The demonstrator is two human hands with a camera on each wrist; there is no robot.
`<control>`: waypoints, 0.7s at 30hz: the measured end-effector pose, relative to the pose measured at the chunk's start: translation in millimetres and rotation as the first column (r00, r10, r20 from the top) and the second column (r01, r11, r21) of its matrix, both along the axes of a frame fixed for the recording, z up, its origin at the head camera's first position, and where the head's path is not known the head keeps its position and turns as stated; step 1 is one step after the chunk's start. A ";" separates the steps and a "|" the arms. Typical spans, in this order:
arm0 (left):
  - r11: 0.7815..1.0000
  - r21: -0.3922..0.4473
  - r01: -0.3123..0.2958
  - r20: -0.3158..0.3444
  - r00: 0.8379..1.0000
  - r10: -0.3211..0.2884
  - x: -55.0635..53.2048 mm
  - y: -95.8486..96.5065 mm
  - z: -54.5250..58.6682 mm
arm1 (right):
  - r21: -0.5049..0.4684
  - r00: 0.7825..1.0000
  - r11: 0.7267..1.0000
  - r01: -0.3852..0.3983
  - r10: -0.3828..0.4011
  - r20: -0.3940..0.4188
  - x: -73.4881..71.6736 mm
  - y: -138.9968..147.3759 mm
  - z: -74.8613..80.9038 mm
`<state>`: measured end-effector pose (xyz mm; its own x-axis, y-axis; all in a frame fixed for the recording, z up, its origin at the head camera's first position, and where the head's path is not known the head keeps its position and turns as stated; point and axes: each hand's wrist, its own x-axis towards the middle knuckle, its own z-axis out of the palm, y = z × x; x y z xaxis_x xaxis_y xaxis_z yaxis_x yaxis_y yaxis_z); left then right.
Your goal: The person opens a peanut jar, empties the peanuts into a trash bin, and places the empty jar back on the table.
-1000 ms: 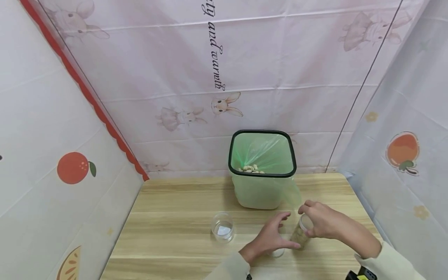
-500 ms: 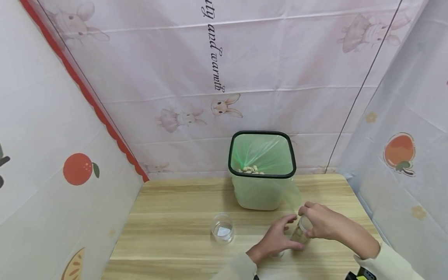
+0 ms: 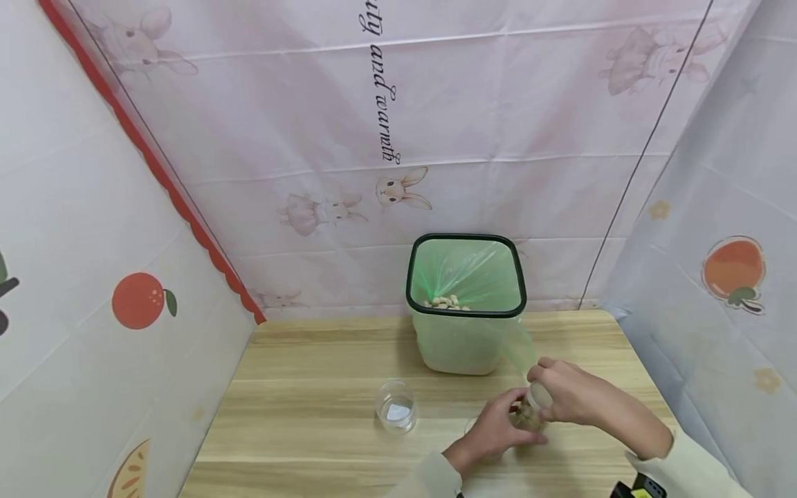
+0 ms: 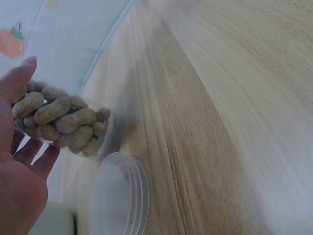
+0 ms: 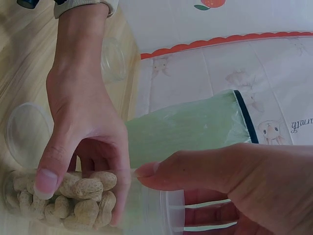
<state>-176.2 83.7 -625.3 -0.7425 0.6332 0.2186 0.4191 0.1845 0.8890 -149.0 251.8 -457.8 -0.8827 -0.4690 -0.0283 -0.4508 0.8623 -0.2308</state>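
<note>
A clear plastic jar (image 3: 527, 417) filled with peanuts in their shells stands near the front right of the table. My right hand (image 3: 573, 393) grips its whitish top end from above, thumb and fingers round the rim, as the right wrist view shows. Lower down, my left hand (image 3: 495, 427) holds the jar's body from the left, its thumb on the near side and fingers on the far side. In the left wrist view the peanuts (image 4: 61, 115) show through the wall. Beside the jar lies a round translucent lid (image 4: 120, 196), mostly hidden behind my left hand in the head view.
A green-lined bin (image 3: 461, 346) with a black rim stands at the back of the table, with several peanuts (image 3: 447, 301) inside. An empty clear jar (image 3: 396, 408) is left of my hands. Printed cloth walls (image 3: 336, 104) enclose the wooden table (image 3: 299, 415).
My left hand has moved right, from beside the peanut jar to round its body. My right hand has kept its hold on the top, shifting only slightly.
</note>
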 end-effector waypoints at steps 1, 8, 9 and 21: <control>1.000 0.007 -0.002 0.010 1.000 0.002 0.2 -0.6 0.8 | -0.001 1.000 1.000 -0.004 0.004 0.004 -0.2 -0.4 0.8; 1.000 0.014 -0.008 0.016 1.000 0.007 0.7 -5.4 6.9 | -0.014 0.999 0.999 -0.030 0.030 0.029 -0.5 -1.7 6.6; 1.000 0.007 -0.012 0.002 1.000 0.012 0.9 -6.1 8.3 | -0.019 0.999 0.999 -0.028 0.028 0.036 -0.5 -1.7 7.6; 0.967 -0.170 -0.189 -0.481 0.872 0.086 1.2 -25.4 29.9 | -0.066 1.000 0.998 -0.001 0.002 0.013 3.6 -6.4 19.8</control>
